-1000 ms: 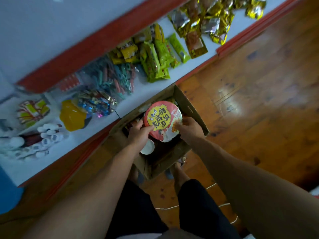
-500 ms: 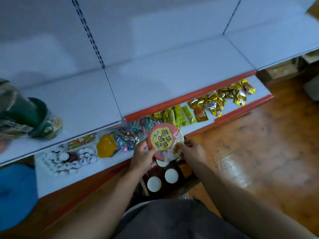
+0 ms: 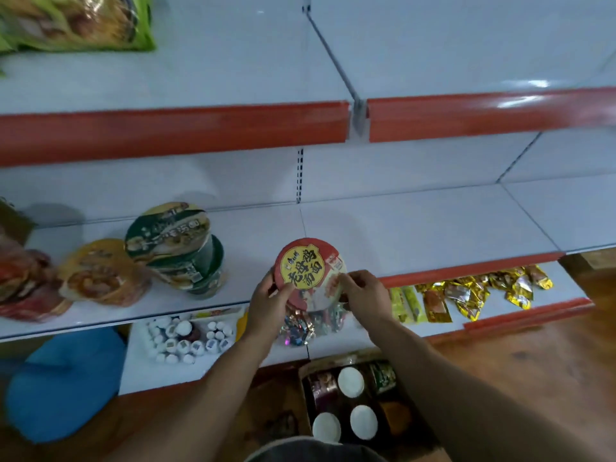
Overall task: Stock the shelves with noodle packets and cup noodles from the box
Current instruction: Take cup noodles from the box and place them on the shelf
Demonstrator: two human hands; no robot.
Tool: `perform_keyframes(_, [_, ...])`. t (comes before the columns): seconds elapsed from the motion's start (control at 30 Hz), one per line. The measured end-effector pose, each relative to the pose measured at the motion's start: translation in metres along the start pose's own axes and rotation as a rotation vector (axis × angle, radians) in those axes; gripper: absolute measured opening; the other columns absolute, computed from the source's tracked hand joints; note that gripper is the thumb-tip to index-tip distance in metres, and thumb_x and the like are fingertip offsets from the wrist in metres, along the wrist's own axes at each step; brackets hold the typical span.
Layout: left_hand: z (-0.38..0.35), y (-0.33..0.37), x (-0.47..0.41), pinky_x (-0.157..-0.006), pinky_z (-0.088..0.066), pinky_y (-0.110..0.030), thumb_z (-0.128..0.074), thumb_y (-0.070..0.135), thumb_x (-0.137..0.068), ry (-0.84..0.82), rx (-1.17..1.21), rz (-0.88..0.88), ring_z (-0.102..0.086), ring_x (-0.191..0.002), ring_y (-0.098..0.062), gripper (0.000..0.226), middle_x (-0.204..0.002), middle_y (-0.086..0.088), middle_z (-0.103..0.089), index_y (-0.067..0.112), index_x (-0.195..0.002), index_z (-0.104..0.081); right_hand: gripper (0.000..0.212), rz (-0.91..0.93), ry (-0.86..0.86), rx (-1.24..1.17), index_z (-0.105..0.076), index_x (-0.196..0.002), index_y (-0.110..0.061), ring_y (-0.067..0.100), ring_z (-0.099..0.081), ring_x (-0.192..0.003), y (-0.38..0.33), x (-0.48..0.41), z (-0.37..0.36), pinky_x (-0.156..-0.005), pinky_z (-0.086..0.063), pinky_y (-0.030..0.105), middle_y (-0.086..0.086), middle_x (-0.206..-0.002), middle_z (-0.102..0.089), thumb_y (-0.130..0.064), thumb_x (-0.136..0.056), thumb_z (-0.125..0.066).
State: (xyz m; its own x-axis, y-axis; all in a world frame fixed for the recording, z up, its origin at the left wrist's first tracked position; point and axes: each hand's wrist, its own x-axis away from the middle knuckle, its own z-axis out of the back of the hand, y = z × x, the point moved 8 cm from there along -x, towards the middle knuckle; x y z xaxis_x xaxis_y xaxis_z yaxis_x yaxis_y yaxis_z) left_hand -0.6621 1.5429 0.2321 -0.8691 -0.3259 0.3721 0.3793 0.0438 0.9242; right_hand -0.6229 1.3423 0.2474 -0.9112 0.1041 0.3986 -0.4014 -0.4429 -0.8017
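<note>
I hold a red cup noodle (image 3: 311,270) with a yellow label on its lid, at the front edge of the middle shelf (image 3: 416,228). My left hand (image 3: 268,303) grips its left side and my right hand (image 3: 365,295) its right side. On the floor below stands the cardboard box (image 3: 306,408), with several cup noodles in it, three showing white bottoms (image 3: 350,381). On the shelf to the left stand stacked green cup noodles (image 3: 176,248), an orange cup noodle (image 3: 100,273) and red ones (image 3: 23,285).
The lowest shelf carries gold snack packets (image 3: 483,291), green sticks (image 3: 408,303), wrapped candies (image 3: 300,325) and small white bottles (image 3: 186,338). A blue object (image 3: 63,385) lies at the left on the floor. A green noodle bag (image 3: 76,21) sits on the top shelf.
Both hands lifted the red cup noodle out of the box up to the middle shelf. My view rose from the floor to the shelves.
</note>
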Motion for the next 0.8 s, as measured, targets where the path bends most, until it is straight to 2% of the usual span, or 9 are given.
perform_keyframes(0.07, [0.023,0.004,-0.015,-0.073,-0.044,-0.021,-0.055,0.017,-0.099,0.066,-0.003,-0.001,-0.057,-0.105,-0.014,0.034,-0.117,0.006,-0.060,0.024,-0.133,-0.054,0.025,-0.014,-0.060,-0.016,-0.068,-0.104,-0.020,0.023,-0.071,-0.084,-0.016,-0.007,-0.025,-0.076,-0.060,0.043,-0.001,-0.090,-0.072,-0.041,-0.095,-0.058])
perform_keyframes(0.13, [0.041,0.004,-0.031,-0.073,-0.045,-0.023,-0.055,0.019,-0.100,0.117,0.002,0.011,-0.057,-0.103,-0.015,0.033,-0.118,0.003,-0.060,0.020,-0.132,-0.053,0.027,-0.024,-0.122,-0.025,-0.067,-0.108,-0.018,0.024,-0.071,-0.088,-0.029,-0.016,-0.049,-0.080,-0.060,0.045,0.000,-0.092,-0.072,-0.040,-0.096,-0.057])
perform_keyframes(0.27, [0.063,-0.004,-0.062,-0.094,-0.052,-0.041,-0.055,0.020,-0.098,0.116,-0.013,0.033,-0.060,-0.112,-0.021,0.027,-0.121,-0.001,-0.065,0.021,-0.125,-0.060,0.023,-0.085,-0.167,-0.036,-0.067,-0.107,-0.018,0.024,-0.070,-0.091,-0.040,-0.032,-0.082,-0.084,-0.059,0.049,0.002,-0.094,-0.072,-0.035,-0.095,-0.057])
perform_keyframes(0.33, [0.069,-0.010,-0.071,-0.094,-0.051,-0.038,-0.053,0.022,-0.099,0.111,-0.014,0.065,-0.059,-0.113,-0.019,0.029,-0.123,0.001,-0.064,0.025,-0.127,-0.061,0.021,-0.104,-0.179,-0.032,-0.067,-0.106,-0.018,0.025,-0.070,-0.092,-0.042,-0.039,-0.095,-0.085,-0.058,0.050,0.003,-0.095,-0.072,-0.033,-0.094,-0.058])
perform_keyframes(0.47, [0.078,-0.019,-0.084,-0.090,-0.045,-0.032,-0.049,0.031,-0.102,0.105,-0.064,0.092,-0.055,-0.113,-0.017,0.036,-0.129,0.002,-0.061,0.027,-0.137,-0.054,0.028,-0.121,-0.178,-0.072,-0.064,-0.119,-0.014,0.024,-0.069,-0.094,-0.047,-0.044,-0.109,-0.085,-0.059,0.042,0.003,-0.096,-0.071,-0.025,-0.093,-0.060])
perform_keyframes(0.6, [0.076,-0.014,-0.081,-0.085,-0.039,-0.027,-0.046,0.032,-0.103,0.084,-0.088,0.057,-0.052,-0.109,-0.013,0.035,-0.121,0.006,-0.059,0.024,-0.137,-0.054,0.031,-0.128,-0.165,-0.053,-0.064,-0.121,-0.013,0.025,-0.069,-0.096,-0.047,-0.045,-0.108,-0.086,-0.059,0.043,0.003,-0.096,-0.071,-0.025,-0.093,-0.060])
perform_keyframes(0.67, [0.073,-0.015,-0.077,-0.085,-0.040,-0.027,-0.047,0.031,-0.103,0.084,-0.096,0.042,-0.053,-0.112,-0.016,0.034,-0.124,0.003,-0.060,0.021,-0.135,-0.054,0.034,-0.125,-0.156,-0.030,-0.063,-0.124,-0.013,0.023,-0.069,-0.096,-0.046,-0.044,-0.104,-0.087,-0.059,0.043,0.002,-0.098,-0.070,-0.026,-0.093,-0.060])
perform_keyframes(0.8, [0.074,-0.028,-0.062,-0.092,-0.040,-0.031,-0.055,0.031,-0.099,0.121,-0.050,0.073,-0.051,-0.126,-0.022,0.044,-0.143,-0.002,-0.051,0.022,-0.141,-0.048,0.043,-0.060,-0.116,0.093,-0.056,-0.134,-0.013,0.021,-0.065,-0.105,-0.051,-0.038,-0.087,-0.095,-0.054,0.043,0.004,-0.121,-0.067,-0.027,-0.094,-0.058])
